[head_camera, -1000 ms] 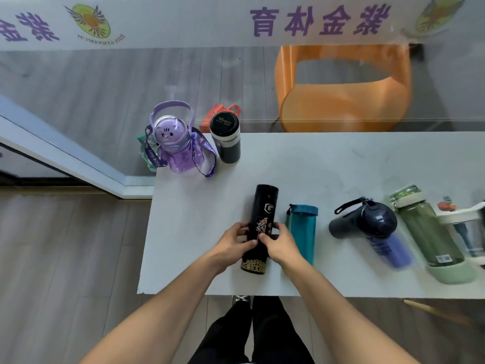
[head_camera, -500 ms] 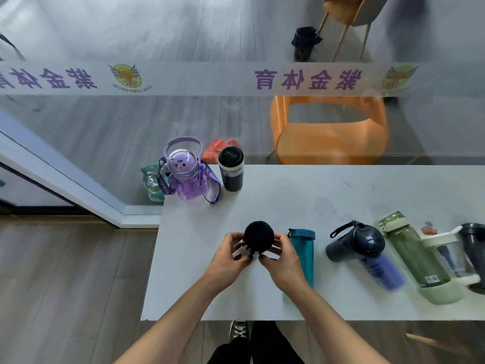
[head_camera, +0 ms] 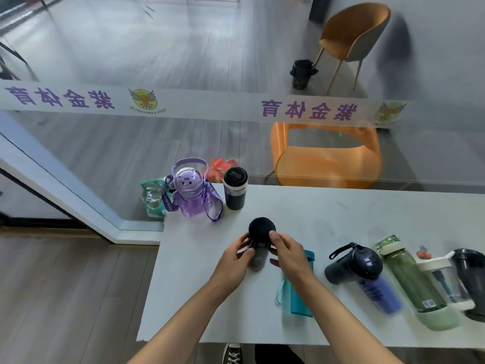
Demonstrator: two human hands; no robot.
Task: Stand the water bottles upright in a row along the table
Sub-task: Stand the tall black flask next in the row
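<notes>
A black flask (head_camera: 259, 240) stands nearly upright near the table's middle, its round lid facing me. My left hand (head_camera: 237, 254) and my right hand (head_camera: 287, 252) grip its sides. At the back left a purple cartoon bottle (head_camera: 190, 193) and a black-and-silver flask (head_camera: 235, 189) stand upright side by side. Lying flat to the right are a teal bottle (head_camera: 301, 298), a dark blue bottle (head_camera: 364, 274), a green bottle (head_camera: 412, 279), a clear white-capped bottle (head_camera: 443, 274) and a dark bottle (head_camera: 469, 274) at the frame edge.
The white table (head_camera: 341, 211) stands against a glass wall with a banner. Behind the glass are an orange seat (head_camera: 325, 156), a tan chair (head_camera: 354, 35) and a small black bin (head_camera: 301, 73). Bags (head_camera: 152, 195) sit beside the table's back left corner.
Both hands have tipped the black flask from lying flat to standing upright and shifted it slightly toward the back. My head has tilted up, showing more of the room.
</notes>
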